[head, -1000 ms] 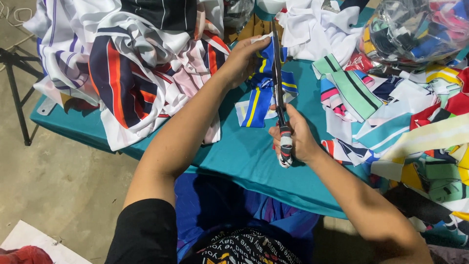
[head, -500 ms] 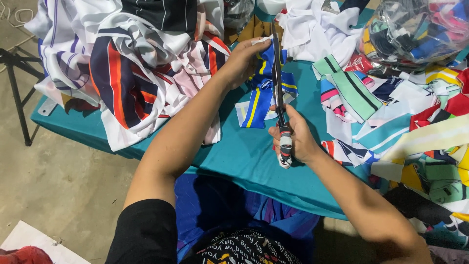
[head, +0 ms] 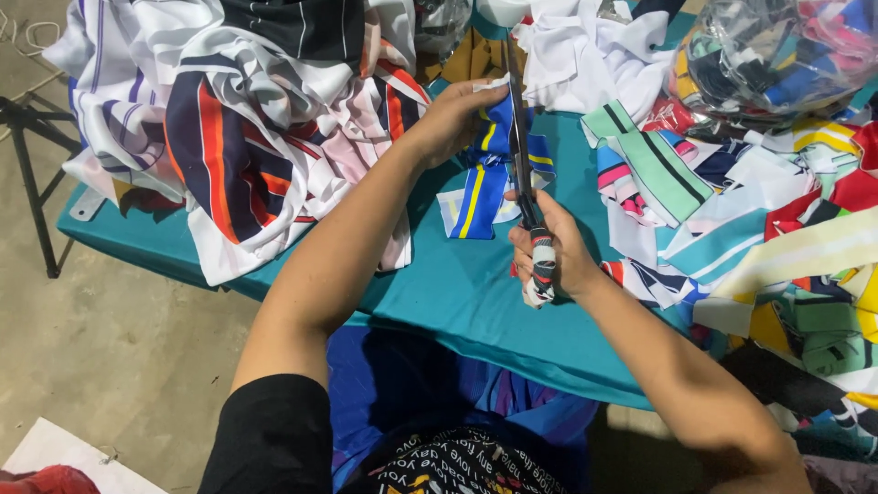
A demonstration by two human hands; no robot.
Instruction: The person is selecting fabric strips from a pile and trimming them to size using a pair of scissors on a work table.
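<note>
Cutting step in hand, judging by the pose. Left hand [head: 453, 114] fingers pinch the blue striped strip [head: 485, 178] taut on the teal tabletop [head: 457, 284]. Right hand [head: 549, 256] fingers are closed around the scissors [head: 523, 155], whose blades lie along the strip. Next move calls for steady tension and a straight line.

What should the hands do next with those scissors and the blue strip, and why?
Probably close the scissors further along the blue striped strip: the right hand grips the handles, the blades lie along the strip, and the left hand holds its far end.
</note>
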